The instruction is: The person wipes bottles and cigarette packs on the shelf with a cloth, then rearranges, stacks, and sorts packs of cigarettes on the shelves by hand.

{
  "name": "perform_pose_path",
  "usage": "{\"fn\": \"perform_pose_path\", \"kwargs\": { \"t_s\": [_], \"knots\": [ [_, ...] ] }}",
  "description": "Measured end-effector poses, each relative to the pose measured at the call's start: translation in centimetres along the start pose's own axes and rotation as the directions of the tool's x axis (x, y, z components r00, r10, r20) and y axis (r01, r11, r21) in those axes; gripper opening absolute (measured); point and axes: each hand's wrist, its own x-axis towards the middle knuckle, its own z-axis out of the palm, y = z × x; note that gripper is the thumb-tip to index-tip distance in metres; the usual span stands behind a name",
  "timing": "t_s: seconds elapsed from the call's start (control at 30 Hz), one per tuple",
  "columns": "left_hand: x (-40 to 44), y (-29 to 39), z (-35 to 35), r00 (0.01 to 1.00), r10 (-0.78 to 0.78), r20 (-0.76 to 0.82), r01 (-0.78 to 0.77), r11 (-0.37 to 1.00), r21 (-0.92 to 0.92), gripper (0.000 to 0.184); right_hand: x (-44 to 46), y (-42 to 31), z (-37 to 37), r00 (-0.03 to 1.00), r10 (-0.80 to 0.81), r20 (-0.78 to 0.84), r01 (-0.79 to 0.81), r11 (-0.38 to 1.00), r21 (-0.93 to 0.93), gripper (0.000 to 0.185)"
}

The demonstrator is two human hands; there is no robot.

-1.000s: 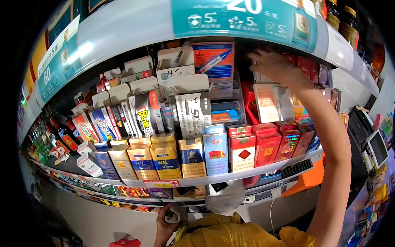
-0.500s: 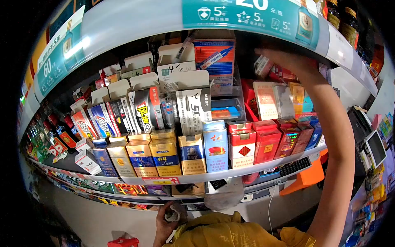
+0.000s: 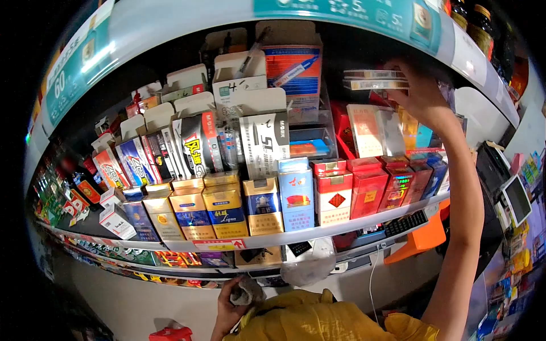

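The single view comes from a camera worn on the person's head, facing forward and steeply down, so that the yellow shirt (image 3: 301,321) sits at the bottom edge, the left hand (image 3: 229,301) lies low and left of the middle, and the right arm (image 3: 462,244) rises along the right side. It stands close before the shelf (image 3: 364,224), with the row of cigarette packs (image 3: 263,210) across the middle and the teal sign (image 3: 347,8) cut off by the top edge. The lens is very wide, bending the shelf edges into curves, blackening the corners and tilting the screen (image 3: 517,202) at the right.
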Motion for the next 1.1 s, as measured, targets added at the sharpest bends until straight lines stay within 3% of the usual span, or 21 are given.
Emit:
{"fn": "perform_pose_path", "kwargs": {
  "t_s": [0.1,0.23,0.33,0.43,0.53,0.6,0.73,0.77,0.9,1.0,1.1],
  "knots": [
    [0.5,-0.3,0.2,0.999,-0.008,0.05,0.006,0.999,0.035,0.06,-1.8,-0.2,-0.8,0.996,0.009,-0.087,0.005,0.986,0.164,0.036],
    [1.2,-1.3,1.1,0.997,0.042,0.068,-0.035,0.994,-0.101,0.061,-3.1,0.9,-0.4,0.979,0.002,-0.203,0.053,0.963,0.265,0.037],
    [1.3,-1.0,1.6,0.996,0.051,0.072,-0.044,0.994,-0.098,0.061,-3.4,0.9,-0.2,0.981,0.039,-0.189,0.05,0.894,0.445,0.039],
    [1.4,-0.3,1.7,0.994,0.073,0.075,-0.07,0.996,-0.049,0.063,-3.3,0.4,-0.5,0.986,0.155,-0.055,-0.08,0.747,0.66,0.041],
    [1.4,-0.7,1.7,0.997,0.053,0.064,-0.046,0.993,-0.106,0.063,-2.5,0.2,0.0,0.989,0.148,-0.015,-0.088,0.663,0.743,0.044],
    [1.4,-1.7,1.8,0.998,0.032,0.056,-0.021,0.983,-0.181,0.063,-1.6,-0.7,0.0,0.996,0.082,0.023,-0.07,0.638,0.767,0.046],
    [1.0,-0.5,1.5,0.995,0.101,0.021,-0.1,0.994,-0.043,0.062,0.0,-2.3,0.9,0.993,0.035,0.114,-0.112,0.581,0.806,0.049],
    [0.9,-0.4,1.5,0.995,0.095,0.018,-0.093,0.994,-0.053,0.062,0.7,-2.2,1.4,0.993,-0.049,0.111,-0.057,0.618,0.784,0.05],
    [0.3,0.4,1.1,0.998,0.07,0.003,-0.07,0.997,-0.045,0.062,1.8,-4.4,1.5,0.981,-0.055,0.185,-0.075,0.775,0.628,0.048],
    [-0.1,-0.5,0.9,1.0,-0.001,-0.002,0.0,0.995,-0.097,0.063,2.4,-5.3,2.0,0.96,-0.098,0.262,-0.08,0.801,0.594,0.044],
    [-0.3,-1.1,0.7,1.0,0.028,-0.001,-0.028,0.999,-0.043,0.064,3.1,-6.3,2.3,0.932,-0.16,0.326,-0.019,0.875,0.483,0.042]
  ]
}}
